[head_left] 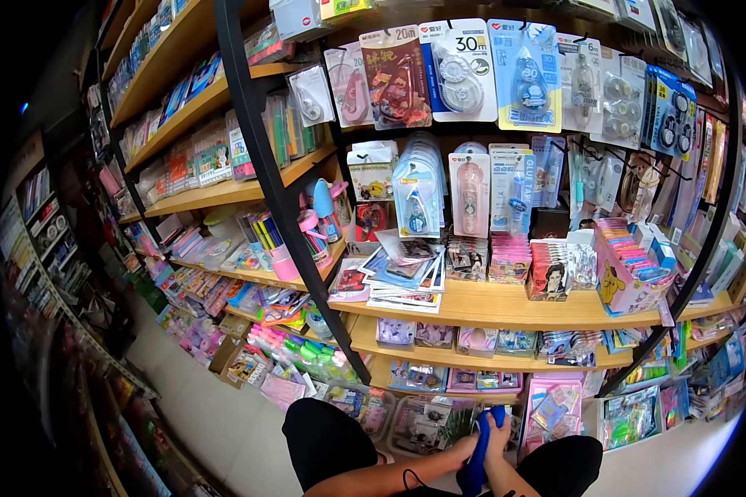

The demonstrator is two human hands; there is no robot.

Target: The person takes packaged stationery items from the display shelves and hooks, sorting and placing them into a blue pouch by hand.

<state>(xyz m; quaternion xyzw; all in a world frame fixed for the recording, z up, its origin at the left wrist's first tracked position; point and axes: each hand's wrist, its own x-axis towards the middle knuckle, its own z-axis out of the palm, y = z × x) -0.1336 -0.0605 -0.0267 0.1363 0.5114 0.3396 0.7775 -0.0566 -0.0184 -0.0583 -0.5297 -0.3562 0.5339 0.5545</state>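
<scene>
My left hand (466,450) and my right hand (497,437) are close together between my knees, low in the view. A deep blue cloth (474,470) is bunched between them, with one end sticking up above the fingers and another hanging below. Both hands are closed round it, though some fingers are hidden. Just beyond them, a clear plastic bin (406,427) holds small packaged goods. A pink tray (553,414) of packets lies to the right of my hands.
Wooden shelves (472,298) with black metal posts (265,157) rise in front of me. Correction tapes in blister packs (464,70) hang from hooks. Cards (402,277) and a pink box of packets (630,277) stand on the middle shelf. A tiled floor (182,406) runs along the left.
</scene>
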